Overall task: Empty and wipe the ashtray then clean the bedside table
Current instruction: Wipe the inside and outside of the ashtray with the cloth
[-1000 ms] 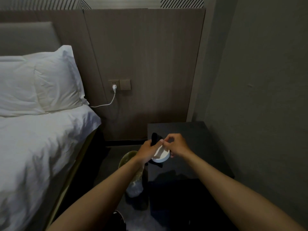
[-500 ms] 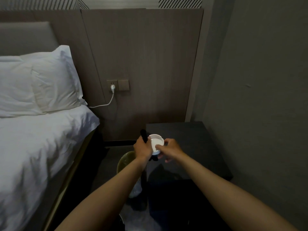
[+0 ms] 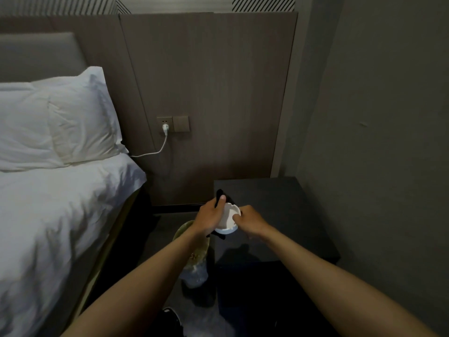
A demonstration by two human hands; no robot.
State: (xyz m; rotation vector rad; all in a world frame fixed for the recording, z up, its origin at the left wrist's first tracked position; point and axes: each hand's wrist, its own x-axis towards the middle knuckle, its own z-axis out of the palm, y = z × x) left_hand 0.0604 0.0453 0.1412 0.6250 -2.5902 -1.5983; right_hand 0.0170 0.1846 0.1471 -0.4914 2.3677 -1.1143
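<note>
A round white ashtray (image 3: pixel 228 217) is held tilted in the air over the left front corner of the black bedside table (image 3: pixel 279 210). My left hand (image 3: pixel 209 216) grips a black cloth (image 3: pixel 222 197) and presses it against the ashtray's left side; part of the cloth pokes out above my fingers and below the ashtray. My right hand (image 3: pixel 250 220) pinches the ashtray's right rim.
A waste bin (image 3: pixel 194 251) lined with a clear bag stands on the floor between the table and the bed (image 3: pixel 60 215). A white charger (image 3: pixel 165 128) is plugged into the wall socket, its cable running to the bed. A grey wall closes the right side.
The ashtray has turned in my hands, its open side now facing up toward me. My left hand with the cloth shifted from inside the dish to its left side.
</note>
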